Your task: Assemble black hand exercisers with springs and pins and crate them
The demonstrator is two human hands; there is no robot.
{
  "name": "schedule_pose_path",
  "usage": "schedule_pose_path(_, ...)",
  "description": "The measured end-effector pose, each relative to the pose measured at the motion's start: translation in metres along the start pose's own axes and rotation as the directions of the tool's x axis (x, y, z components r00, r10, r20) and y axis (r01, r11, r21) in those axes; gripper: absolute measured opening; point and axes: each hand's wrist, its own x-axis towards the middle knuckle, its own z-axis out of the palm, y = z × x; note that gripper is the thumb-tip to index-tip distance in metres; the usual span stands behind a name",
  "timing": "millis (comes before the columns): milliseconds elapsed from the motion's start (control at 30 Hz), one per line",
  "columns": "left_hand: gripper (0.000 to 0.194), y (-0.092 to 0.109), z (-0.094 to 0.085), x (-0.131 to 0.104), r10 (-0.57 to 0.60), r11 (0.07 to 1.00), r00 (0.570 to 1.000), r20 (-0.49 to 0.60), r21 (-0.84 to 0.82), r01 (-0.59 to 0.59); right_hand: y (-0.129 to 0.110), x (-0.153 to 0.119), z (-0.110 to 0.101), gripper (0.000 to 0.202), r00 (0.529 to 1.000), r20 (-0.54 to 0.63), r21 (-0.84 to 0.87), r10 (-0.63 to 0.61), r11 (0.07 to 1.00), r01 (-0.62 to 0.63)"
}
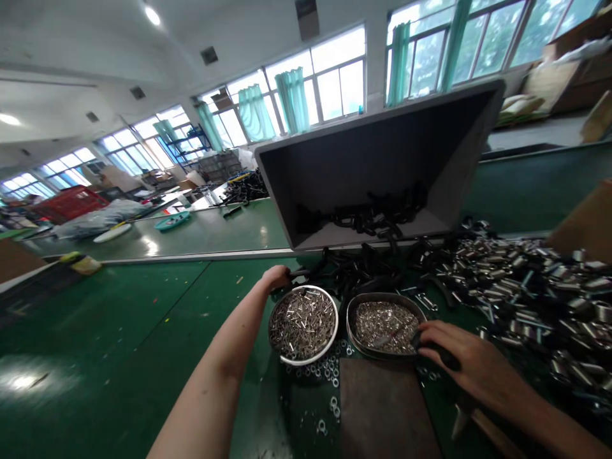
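My left hand is closed on a black curved plastic part, just behind a round bowl of small metal pins or screws. In my right hand is a black-handled tool. Its thin front end reaches over an oval tin filled with small shiny metal pieces; the kind of tool is unclear. Several washers lie scattered in front of the bowl. A flat brown plate rests below the tin. More black parts are heaped behind both containers.
A big grey bin lies tilted toward me, black parts inside. Metal cylinders are piled on the right. Near my right forearm is a hammer-like tool with a wooden handle. A teal tray sits on the bench beyond.
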Motion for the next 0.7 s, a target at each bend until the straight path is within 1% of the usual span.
schedule_pose_path(100, 0.034, -0.020, 0.011, -0.026, -0.029, 0.999, 0.999, 0.037, -0.044, 0.031, -0.008, -0.002, -0.001, 0.016, 1.000, -0.027, 0.034, -0.011, 0.999, 0.012)
schedule_pose_path(233, 0.037, -0.038, 0.027, -0.062, -0.025, 0.988, 0.999, 0.046, -0.153, 0.032, -0.026, -0.003, -0.002, 0.013, 1.000, 0.006, 0.132, 0.004, 0.991, -0.005)
schedule_pose_path(333, 0.048, -0.047, 0.033, -0.087, -0.032, 0.970, 0.999, -0.021, -0.242, 0.026, -0.043, -0.005, -0.003, 0.010, 0.998, 0.035, 0.238, 0.053, 0.969, -0.059)
schedule_pose_path(433, 0.054, -0.046, 0.034, -0.114, -0.075, 0.959, 0.982, -0.175, -0.282, 0.023, -0.059, -0.011, -0.002, 0.007, 0.992, 0.005, 0.348, 0.122, 0.930, -0.116)
schedule_pose_path(467, 0.054, -0.041, 0.035, -0.124, -0.089, 0.960, 0.967, -0.238, -0.278, 0.020, -0.063, -0.014, -0.001, 0.006, 0.989, -0.022, 0.375, 0.147, 0.918, -0.128)
schedule_pose_path(500, 0.051, -0.033, 0.036, -0.136, -0.102, 0.959, 0.944, -0.314, -0.282, 0.010, -0.068, -0.018, 0.001, 0.008, 0.984, -0.058, 0.393, 0.170, 0.910, -0.134)
schedule_pose_path(533, 0.048, -0.020, 0.040, -0.149, -0.111, 0.954, 0.917, -0.383, -0.299, -0.009, -0.073, -0.021, 0.003, 0.011, 0.977, -0.100, 0.405, 0.189, 0.905, -0.133)
schedule_pose_path(567, 0.047, -0.004, 0.047, -0.164, -0.121, 0.945, 0.889, -0.443, -0.325, -0.034, -0.078, -0.025, 0.006, 0.015, 0.969, -0.143, 0.413, 0.201, 0.902, -0.126)
schedule_pose_path(600, 0.045, 0.017, 0.056, -0.179, -0.142, 0.894, 0.847, -0.512, -0.434, -0.113, -0.085, -0.030, 0.010, 0.017, 0.961, -0.181, 0.423, 0.208, 0.899, -0.115)
schedule_pose_path(633, 0.044, 0.041, 0.068, -0.196, -0.118, 0.800, 0.866, -0.487, -0.563, -0.208, -0.092, -0.035, 0.015, 0.019, 0.954, -0.210, 0.440, 0.213, 0.892, -0.102)
schedule_pose_path(667, 0.043, 0.067, 0.083, -0.213, -0.044, 0.658, 0.919, -0.392, -0.704, -0.269, -0.101, -0.040, 0.020, 0.019, 0.949, -0.229, 0.464, 0.215, 0.882, -0.088)
schedule_pose_path(700, 0.044, 0.094, 0.099, -0.229, 0.079, 0.482, 0.959, -0.271, -0.832, -0.275, -0.109, -0.045, 0.025, 0.019, 0.948, -0.235, 0.493, 0.213, 0.867, -0.072)
